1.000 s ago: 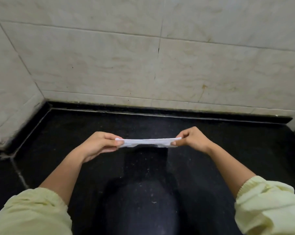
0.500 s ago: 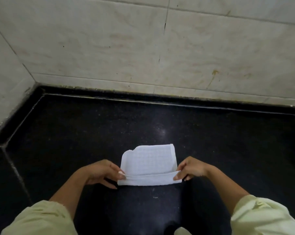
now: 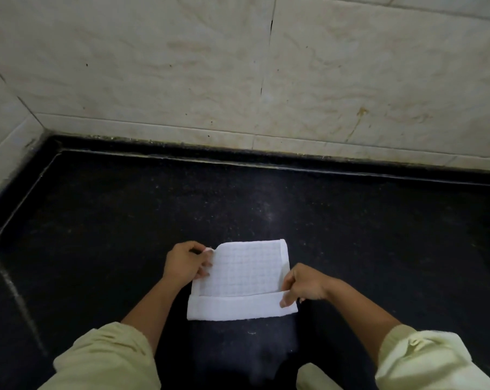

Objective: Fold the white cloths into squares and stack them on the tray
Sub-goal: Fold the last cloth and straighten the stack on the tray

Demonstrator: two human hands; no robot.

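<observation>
A white waffle-textured cloth [image 3: 245, 273] lies flat on the black stone counter [image 3: 125, 220], folded to a rough square with a doubled band along its near edge. My left hand [image 3: 186, 263] pinches the cloth's far left corner, which is slightly turned up. My right hand [image 3: 304, 284] pinches the right end of the near folded band. No tray is in view.
Pale marble-tiled walls [image 3: 266, 80] close the counter at the back and on the left, meeting at a corner [image 3: 45, 130]. A light object [image 3: 317, 377] pokes in at the bottom edge, right of centre. Yellow sleeves cover both forearms.
The cloth, held stretched in the air between both hands a second ago, has been laid on the counter. My left hand has since moved from the near left corner to the far left corner.
</observation>
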